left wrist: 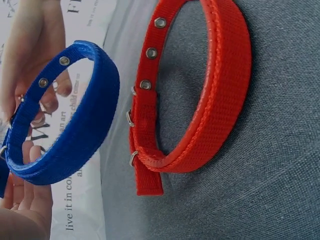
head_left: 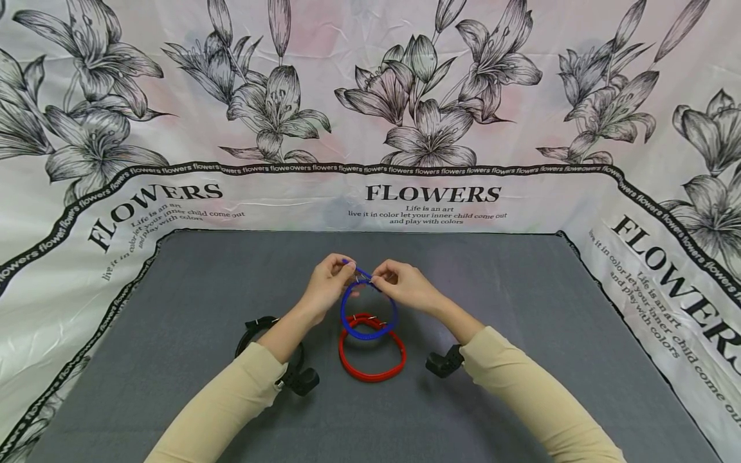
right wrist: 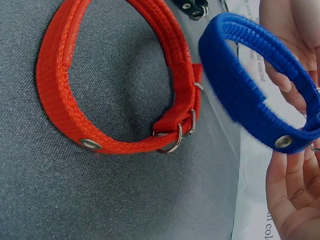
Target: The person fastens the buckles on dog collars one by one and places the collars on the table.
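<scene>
Both hands hold a blue buckle collar up in front of me, its loop hanging down. My left hand pinches the strap's tail, which slants up to the left. Thumb and fingers of my right hand grip the band close to the buckle. Metal eyelets show along the blue strap in the left wrist view. Below it, a red collar of the same kind lies on the grey cloth, its strap through the buckle. In the head view the blue loop overlaps the red collar's far side.
A black collar lies to the left, partly hidden by my left forearm. The grey cloth covers the table. Behind and at the sides hangs a white flower-printed sheet. A small black camera sits at my right wrist.
</scene>
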`<state>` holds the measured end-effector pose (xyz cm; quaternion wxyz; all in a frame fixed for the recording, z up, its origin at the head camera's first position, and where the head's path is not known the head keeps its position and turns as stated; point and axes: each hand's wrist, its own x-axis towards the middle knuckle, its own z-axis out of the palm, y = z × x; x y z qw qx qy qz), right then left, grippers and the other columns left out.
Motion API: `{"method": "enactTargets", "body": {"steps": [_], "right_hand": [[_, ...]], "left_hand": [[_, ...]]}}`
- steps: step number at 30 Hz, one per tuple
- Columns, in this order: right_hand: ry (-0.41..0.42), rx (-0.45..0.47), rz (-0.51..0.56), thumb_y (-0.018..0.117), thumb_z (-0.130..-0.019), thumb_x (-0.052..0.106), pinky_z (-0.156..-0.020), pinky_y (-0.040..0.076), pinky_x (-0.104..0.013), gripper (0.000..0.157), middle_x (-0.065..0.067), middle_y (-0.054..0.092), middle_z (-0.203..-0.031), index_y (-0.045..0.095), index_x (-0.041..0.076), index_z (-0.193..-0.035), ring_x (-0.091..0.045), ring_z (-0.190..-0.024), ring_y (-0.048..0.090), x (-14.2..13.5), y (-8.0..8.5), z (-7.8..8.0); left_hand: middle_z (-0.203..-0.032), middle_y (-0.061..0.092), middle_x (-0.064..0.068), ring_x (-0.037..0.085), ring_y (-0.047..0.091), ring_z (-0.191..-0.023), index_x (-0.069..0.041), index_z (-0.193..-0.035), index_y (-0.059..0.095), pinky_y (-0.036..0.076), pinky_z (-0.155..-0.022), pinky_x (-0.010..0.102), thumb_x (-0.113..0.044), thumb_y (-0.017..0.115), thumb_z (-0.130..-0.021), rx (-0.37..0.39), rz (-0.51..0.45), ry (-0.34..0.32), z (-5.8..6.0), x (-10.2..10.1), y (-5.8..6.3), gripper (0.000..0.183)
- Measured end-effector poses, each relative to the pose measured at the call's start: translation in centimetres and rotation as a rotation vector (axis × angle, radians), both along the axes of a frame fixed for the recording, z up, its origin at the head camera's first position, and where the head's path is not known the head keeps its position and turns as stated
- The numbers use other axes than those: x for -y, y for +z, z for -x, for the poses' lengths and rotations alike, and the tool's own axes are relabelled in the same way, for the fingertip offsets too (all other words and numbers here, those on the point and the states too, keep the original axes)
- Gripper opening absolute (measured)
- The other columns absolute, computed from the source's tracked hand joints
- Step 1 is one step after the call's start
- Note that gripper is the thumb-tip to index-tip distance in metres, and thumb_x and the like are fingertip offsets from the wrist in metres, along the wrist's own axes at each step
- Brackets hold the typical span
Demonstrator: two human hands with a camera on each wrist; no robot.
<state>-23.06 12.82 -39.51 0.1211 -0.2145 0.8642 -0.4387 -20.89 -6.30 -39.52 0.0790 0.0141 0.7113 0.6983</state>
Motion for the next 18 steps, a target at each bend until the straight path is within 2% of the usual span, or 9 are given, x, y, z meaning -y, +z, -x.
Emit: {"method": "enactTargets", "body": {"steps": [3,5,12,18], "right_hand": [[-0.007,-0.012,-0.015,0.055,-0.092,0.029,-0.06,0.045,-0.03,0.015,-0.001,0.063,-0.084,0.062,0.018,-0.1,-0.017,-0.07,0.058,-0.07,-0.01,-0.06],[-0.002,-0.012,-0.012,0.055,-0.092,0.029,-0.06,0.045,-0.03,0.015,-0.001,0.062,-0.084,0.062,0.017,-0.1,-0.016,-0.07,0.057,-0.15,-0.04,-0.05],[0.007,0.016,-0.015,0.053,-0.094,0.032,-0.054,0.042,-0.029,0.018,-0.011,0.063,-0.087,0.062,0.018,-0.102,-0.031,-0.068,0.057,-0.07,-0.02,0.02],[0.031,0.044,-0.007,0.053,-0.094,0.031,-0.054,0.042,-0.029,0.017,-0.008,0.06,-0.08,0.061,0.017,-0.099,-0.037,-0.07,0.056,0.07,0.14,0.18]], "left_hand": [[-0.109,0.057,0.022,0.042,0.061,-0.093,-0.002,-0.113,0.047,0.054,-0.075,0.043,-0.02,0.045,-0.098,0.011,-0.027,0.017,0.08,0.06,0.02,0.023],[-0.113,0.055,0.023,0.045,0.058,-0.094,-0.004,-0.112,0.047,0.054,-0.075,0.044,-0.021,0.044,-0.098,0.013,-0.032,0.021,0.1,0.08,0.02,0.022],[-0.11,0.052,0.027,0.049,0.054,-0.097,-0.001,-0.116,0.046,0.053,-0.075,0.045,-0.021,0.043,-0.099,0.014,-0.022,0.016,0.1,0.15,-0.1,0.027],[-0.103,0.057,0.018,0.042,0.056,-0.092,-0.004,-0.113,0.049,0.055,-0.072,0.041,-0.025,0.047,-0.097,-0.002,0.007,0.01,0.07,0.25,0.02,0.027]]}}
